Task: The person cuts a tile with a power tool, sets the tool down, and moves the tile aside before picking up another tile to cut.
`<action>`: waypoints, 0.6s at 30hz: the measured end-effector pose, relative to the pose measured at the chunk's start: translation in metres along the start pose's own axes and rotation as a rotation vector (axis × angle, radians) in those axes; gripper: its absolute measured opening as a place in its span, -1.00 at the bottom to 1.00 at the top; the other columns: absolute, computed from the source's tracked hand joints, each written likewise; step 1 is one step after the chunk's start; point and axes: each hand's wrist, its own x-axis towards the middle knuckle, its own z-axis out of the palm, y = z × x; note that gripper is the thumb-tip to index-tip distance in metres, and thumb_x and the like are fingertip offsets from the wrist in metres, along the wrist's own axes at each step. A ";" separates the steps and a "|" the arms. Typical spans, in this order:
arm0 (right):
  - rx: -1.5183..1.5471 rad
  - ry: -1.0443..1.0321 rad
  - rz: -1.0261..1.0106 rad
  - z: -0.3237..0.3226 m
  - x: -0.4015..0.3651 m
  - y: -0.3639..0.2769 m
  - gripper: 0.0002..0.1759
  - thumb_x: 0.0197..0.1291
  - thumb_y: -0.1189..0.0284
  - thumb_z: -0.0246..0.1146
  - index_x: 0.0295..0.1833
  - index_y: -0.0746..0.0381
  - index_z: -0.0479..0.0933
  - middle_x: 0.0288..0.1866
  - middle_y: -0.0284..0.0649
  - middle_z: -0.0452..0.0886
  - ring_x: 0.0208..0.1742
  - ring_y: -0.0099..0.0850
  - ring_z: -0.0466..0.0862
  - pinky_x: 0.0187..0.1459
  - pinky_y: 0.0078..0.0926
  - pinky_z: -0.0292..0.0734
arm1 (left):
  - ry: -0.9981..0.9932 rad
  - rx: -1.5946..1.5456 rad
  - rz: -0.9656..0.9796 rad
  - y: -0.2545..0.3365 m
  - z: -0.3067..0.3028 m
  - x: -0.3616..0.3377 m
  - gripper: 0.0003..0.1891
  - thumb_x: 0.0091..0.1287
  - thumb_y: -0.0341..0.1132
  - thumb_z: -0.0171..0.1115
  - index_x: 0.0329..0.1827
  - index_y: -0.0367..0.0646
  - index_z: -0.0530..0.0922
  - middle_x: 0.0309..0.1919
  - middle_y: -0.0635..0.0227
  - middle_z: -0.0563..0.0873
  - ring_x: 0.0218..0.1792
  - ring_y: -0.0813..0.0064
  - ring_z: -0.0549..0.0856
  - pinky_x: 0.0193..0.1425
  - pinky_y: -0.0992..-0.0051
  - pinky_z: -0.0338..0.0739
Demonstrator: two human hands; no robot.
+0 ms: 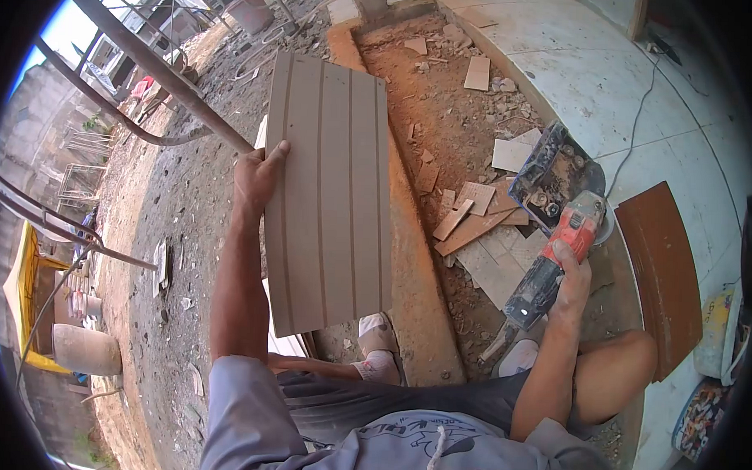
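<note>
The left hand (258, 177) grips the grooved tile (336, 200) at its 9 o'clock edge, thumb flat on the visible face; the other fingers are mostly hidden. The tile is held up at 10 o'clock from view centre, long axis and grooves running 12 to 6 o'clock. The right hand (570, 285) is closed around the angle grinder (575, 227) at 3 o'clock; its long axis runs 7 to 1 o'clock, head towards 1.
</note>
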 end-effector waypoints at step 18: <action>-0.041 0.072 0.013 -0.025 -0.003 0.000 -0.48 0.13 0.30 0.38 0.14 0.37 0.51 -0.05 -0.25 0.60 -0.08 -0.48 0.59 0.03 -0.50 0.45 | -0.004 -0.398 -0.358 -0.161 0.171 -0.054 -0.45 0.33 0.06 0.37 -0.32 -0.43 0.68 -0.47 0.37 0.70 -0.46 0.62 0.62 -0.37 0.54 0.52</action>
